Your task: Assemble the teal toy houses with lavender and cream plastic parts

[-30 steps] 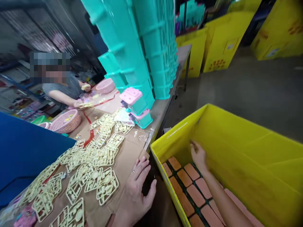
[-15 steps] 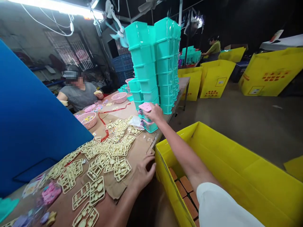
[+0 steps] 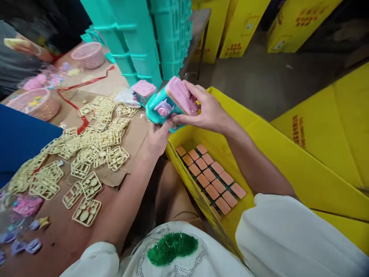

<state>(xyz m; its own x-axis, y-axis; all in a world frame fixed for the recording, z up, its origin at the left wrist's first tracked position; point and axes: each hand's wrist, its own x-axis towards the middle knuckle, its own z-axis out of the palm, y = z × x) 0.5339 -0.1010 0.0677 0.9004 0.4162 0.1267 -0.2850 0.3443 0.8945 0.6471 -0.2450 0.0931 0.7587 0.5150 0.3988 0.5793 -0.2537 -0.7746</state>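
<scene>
A teal plastic box with a pink lid is tilted on its side over the corner of the yellow bin. A pink and lilac clasp shows on its near face. My right hand is closed around the lid end, fingers over the top and thumb along the edge. From below, my left hand grips the box's lower side, its fingers partly hidden. A second teal box with a pink lid stands upright on the table just behind.
Stacked teal tubs rise at the table's far edge. Cream plastic part frames cover the table. Orange-topped pieces lie in rows inside the yellow bin. Pink baskets and another person's hand are at the left.
My right hand has brought a pink-lidded box from the small pile at the tubs toward me. The left hand has left the table edge and taken hold too. The view has tilted down.
</scene>
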